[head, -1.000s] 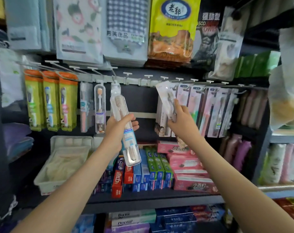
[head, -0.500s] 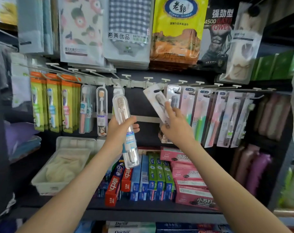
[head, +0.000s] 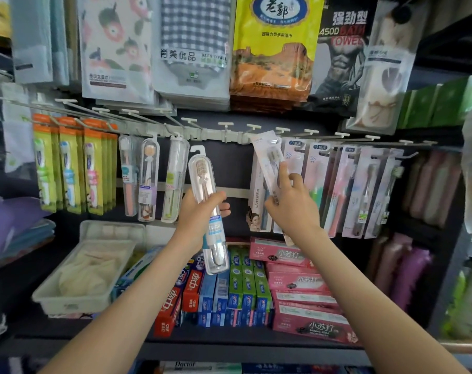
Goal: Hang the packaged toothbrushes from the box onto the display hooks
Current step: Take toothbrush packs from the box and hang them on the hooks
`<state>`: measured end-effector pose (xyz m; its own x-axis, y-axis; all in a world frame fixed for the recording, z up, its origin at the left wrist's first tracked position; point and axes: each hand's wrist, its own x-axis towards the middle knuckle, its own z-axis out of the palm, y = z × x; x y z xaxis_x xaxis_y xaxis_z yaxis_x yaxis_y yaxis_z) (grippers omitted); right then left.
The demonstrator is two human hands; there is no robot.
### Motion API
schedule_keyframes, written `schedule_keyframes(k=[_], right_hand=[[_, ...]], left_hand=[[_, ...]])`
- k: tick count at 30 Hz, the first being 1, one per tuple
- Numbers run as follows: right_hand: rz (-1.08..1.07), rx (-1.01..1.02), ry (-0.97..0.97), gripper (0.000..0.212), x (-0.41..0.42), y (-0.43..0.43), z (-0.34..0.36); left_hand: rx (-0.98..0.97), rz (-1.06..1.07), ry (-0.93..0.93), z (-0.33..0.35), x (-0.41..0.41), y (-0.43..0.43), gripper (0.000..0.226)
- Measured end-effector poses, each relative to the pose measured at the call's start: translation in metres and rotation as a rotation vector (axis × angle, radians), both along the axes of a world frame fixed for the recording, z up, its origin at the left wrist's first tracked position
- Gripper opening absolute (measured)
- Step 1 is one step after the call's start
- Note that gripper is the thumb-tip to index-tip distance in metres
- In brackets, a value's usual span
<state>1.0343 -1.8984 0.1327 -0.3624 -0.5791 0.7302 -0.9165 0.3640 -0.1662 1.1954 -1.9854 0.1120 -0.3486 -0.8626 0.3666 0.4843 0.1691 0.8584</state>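
Right hand (head: 291, 209) now pinches its pack (head: 268, 157) up nearer the hooks (head: 253, 127), left hand (head: 199, 214) grips a case (head: 206, 201); align hole with hook tip first.

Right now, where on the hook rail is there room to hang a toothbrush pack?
The bare hooks mid-rail, between the clear-cased brushes and the carded pack in the right hand. The left hand holds a clear case below them. Crowded: yellow-green packs far left, pink carded packs right.
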Motion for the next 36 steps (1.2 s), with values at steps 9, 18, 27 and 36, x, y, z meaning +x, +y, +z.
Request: schedule_keyframes(k=[9, 18, 27, 36], right_hand=[[-0.008, -0.022, 0.075, 0.071, -0.001, 0.007, -0.004], [0.108, -0.111, 0.051, 0.068, -0.008, 0.010, -0.004], [0.346, -0.133, 0.017, 0.070, 0.007, 0.005, -0.017], [0.151, -0.163, -0.011, 0.066, 0.036, -0.037, -0.005]], left_hand=[[-0.014, 0.020, -0.006, -0.003, 0.002, -0.004, 0.043], [0.000, 0.028, -0.045, -0.006, 0.000, -0.015, 0.045], [0.019, -0.003, -0.061, -0.014, 0.003, -0.021, 0.047], [-0.008, -0.015, -0.030, -0.003, 0.025, -0.025, 0.040]])
